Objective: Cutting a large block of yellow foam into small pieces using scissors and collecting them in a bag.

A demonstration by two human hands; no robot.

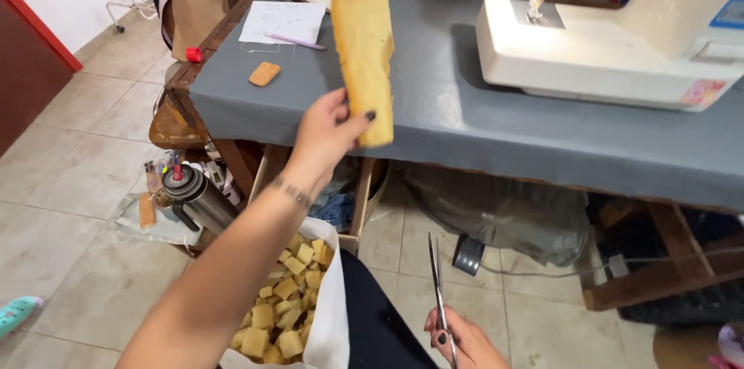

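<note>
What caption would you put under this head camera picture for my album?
Left hand lifts a yellow foam strip over the grey table; right hand holds scissors beside a bag of foam cubes.

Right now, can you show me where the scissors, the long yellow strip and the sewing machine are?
Scissors (436, 280): head view, on the middle of the blades.
Long yellow strip (363, 43): head view, on the middle of its flat face.
Sewing machine (589, 59): head view, on the white base.

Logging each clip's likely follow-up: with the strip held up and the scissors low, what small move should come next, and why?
Probably bring the long yellow foam strip in the left hand down to the metal scissors in the right hand. They are far apart, and the white bag of small yellow foam cubes sits below.
</note>
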